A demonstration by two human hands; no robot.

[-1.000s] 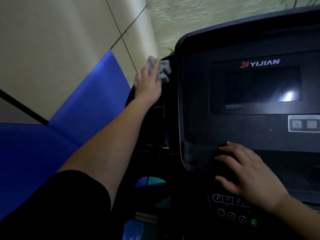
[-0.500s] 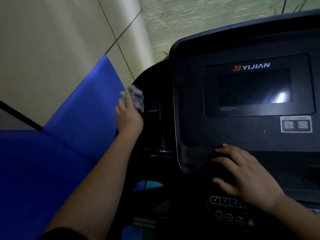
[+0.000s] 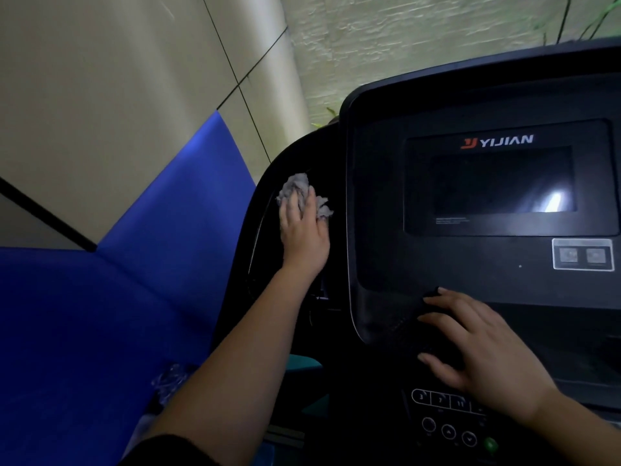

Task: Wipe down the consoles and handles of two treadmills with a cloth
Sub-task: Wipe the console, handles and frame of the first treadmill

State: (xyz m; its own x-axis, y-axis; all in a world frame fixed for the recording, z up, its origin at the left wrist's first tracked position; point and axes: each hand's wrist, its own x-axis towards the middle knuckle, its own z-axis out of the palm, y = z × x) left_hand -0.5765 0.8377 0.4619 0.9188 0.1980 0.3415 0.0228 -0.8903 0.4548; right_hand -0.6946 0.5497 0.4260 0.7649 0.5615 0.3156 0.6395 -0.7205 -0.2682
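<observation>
A black treadmill console with a dark screen marked YIJIAN fills the right of the view. My left hand presses a crumpled grey cloth onto the black left wing of the console, just left of the screen panel. The cloth bunches out past my fingertips. My right hand lies flat with spread fingers on the console's lower ledge, above a row of round buttons.
A blue padded wall runs along the left, with beige wall panels above it. A crumpled clear plastic item lies low beside my left forearm. A green button glows at the bottom.
My left hand has dragged the cloth down from the wing's top edge, out to the left, and now back right toward the screen panel. My right hand has stayed on the ledge.
</observation>
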